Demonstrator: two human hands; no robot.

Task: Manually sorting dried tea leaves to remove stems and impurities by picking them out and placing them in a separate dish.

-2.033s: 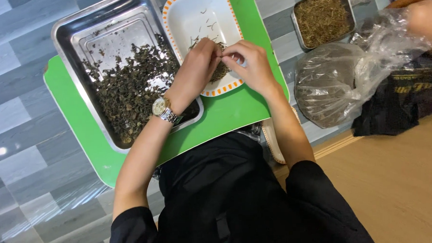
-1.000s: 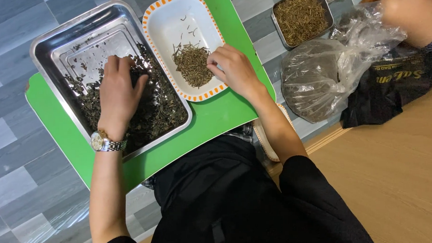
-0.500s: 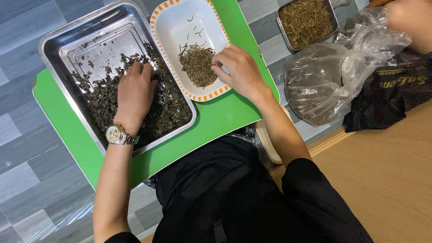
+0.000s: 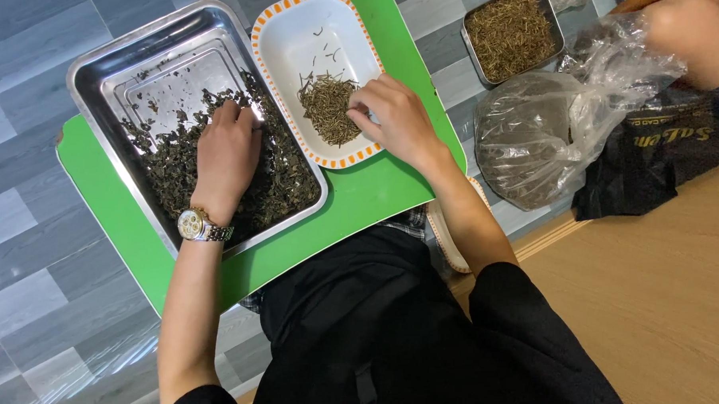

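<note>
The left hand (image 4: 226, 155) lies palm down in the steel tray (image 4: 108, 63), fingers loosely spread and slightly curled, their tips buried in the dark dried leaves (image 4: 283, 185) that cover the tray's lower half. It presses on the leaves; whether it pinches any between the fingers cannot be told. A wristwatch (image 4: 194, 224) with a pale face sits on that wrist, over the tray's near rim.

The right hand (image 4: 396, 117) hovers over the near corner of the white dish with the orange-checked rim (image 4: 290, 45). Its fingers are drawn together in a pinch, the tips touching the edge of a small heap of thin brownish stems (image 4: 328, 107) in the dish; what, if anything, sits inside the pinch is too small to tell.

Tray and dish stand side by side, touching, on a green board (image 4: 352, 206) that rests across the person's lap above a grey tiled floor (image 4: 29, 309). To the right lie a smaller steel tray of tan stems (image 4: 513, 33), a clear plastic bag (image 4: 540, 136) and a black bag (image 4: 661, 171). Another person's arm (image 4: 692, 31) shows at the top right corner.
</note>
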